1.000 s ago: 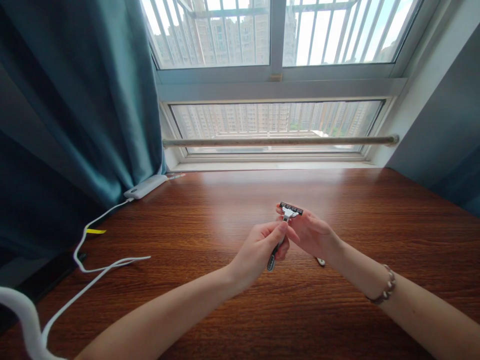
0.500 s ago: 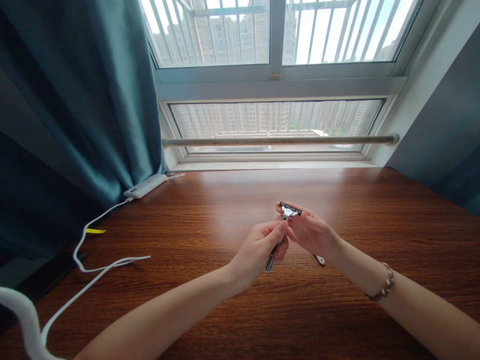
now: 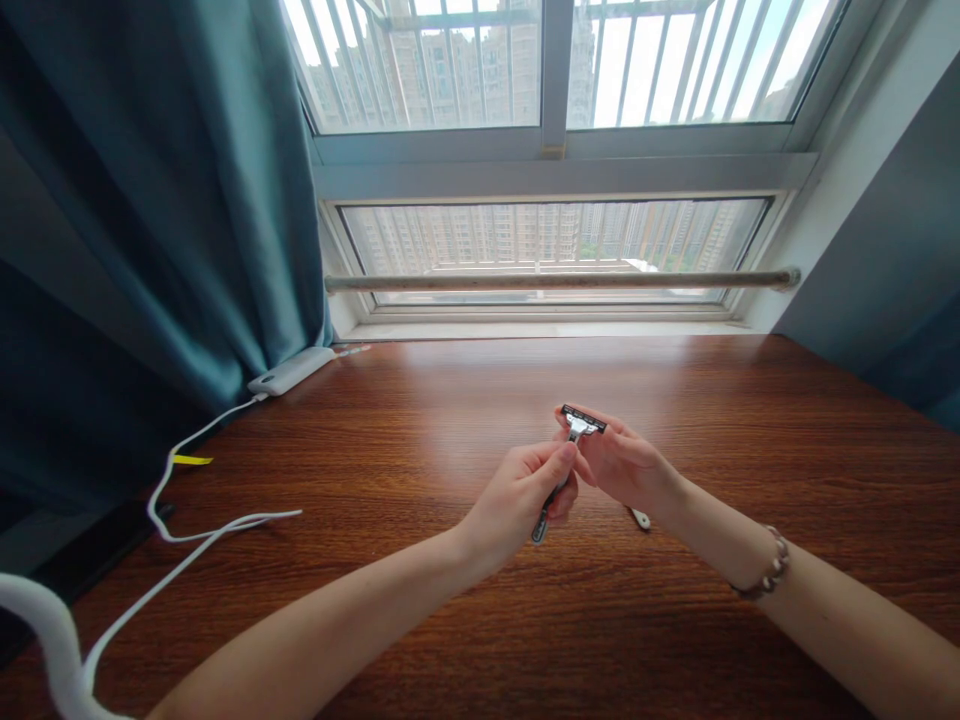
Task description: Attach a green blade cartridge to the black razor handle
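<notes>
A razor (image 3: 576,428) with a black-edged, silvery head is held over the table, head tilted up and away from me. My left hand (image 3: 529,490) pinches its dark handle between thumb and fingers, and the handle's lower end sticks out below the grip. My right hand (image 3: 622,460) is just behind the razor head, fingers stretched out and partly hidden by it. Whether those fingers touch the head I cannot tell. Beneath the right hand, the white end of a small slim object (image 3: 640,519) pokes out; the rest of it is covered.
The brown wooden table (image 3: 420,620) reaches to the window sill. At the back left, a white power strip (image 3: 292,372) lies by the blue curtain (image 3: 225,200). A white cable (image 3: 187,540) loops along the left, near a yellow strip (image 3: 193,460). A rail (image 3: 555,282) crosses the window.
Almost nothing differs. The razor head and the right hand's fingertips have shifted very slightly to the right; both hands keep the same pose.
</notes>
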The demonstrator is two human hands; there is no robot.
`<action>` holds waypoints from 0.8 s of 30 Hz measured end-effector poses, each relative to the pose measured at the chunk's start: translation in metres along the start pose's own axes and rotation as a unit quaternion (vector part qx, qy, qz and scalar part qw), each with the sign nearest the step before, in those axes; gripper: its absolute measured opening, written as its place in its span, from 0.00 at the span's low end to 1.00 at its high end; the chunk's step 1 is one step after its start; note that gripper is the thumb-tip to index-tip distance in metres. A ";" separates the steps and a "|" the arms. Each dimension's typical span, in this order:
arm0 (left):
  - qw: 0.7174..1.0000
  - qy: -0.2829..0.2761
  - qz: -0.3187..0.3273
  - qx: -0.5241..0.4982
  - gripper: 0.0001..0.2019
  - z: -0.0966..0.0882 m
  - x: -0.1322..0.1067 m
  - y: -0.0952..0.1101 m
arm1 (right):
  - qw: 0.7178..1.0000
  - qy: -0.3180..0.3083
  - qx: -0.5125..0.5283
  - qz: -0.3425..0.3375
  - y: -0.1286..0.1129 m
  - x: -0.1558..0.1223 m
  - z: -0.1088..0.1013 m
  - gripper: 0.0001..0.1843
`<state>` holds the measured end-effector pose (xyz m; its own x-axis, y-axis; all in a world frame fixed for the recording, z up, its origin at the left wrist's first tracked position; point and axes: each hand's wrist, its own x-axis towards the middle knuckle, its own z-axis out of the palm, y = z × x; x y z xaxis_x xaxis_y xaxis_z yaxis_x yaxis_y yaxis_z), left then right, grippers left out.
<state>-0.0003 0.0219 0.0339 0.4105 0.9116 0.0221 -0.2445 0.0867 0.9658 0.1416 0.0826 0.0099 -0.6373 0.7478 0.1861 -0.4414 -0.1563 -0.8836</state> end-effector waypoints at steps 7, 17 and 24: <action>1.000 -0.007 -0.006 0.006 0.18 -0.001 0.000 0.001 | 0.999 -0.015 0.031 0.013 -0.001 -0.001 0.001 0.25; 1.000 -0.008 -0.006 -0.003 0.17 0.000 0.000 0.003 | 0.996 -0.056 0.069 -0.002 0.003 0.000 -0.003 0.23; 1.000 -0.006 0.002 -0.027 0.14 0.001 0.001 -0.003 | 0.993 -0.062 0.104 0.011 0.001 -0.001 0.000 0.23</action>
<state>0.0015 0.0224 0.0312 0.4206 0.9068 0.0300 -0.2927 0.1043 0.9505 0.1417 0.0818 0.0086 -0.7154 0.6599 0.2299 -0.5388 -0.3115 -0.7827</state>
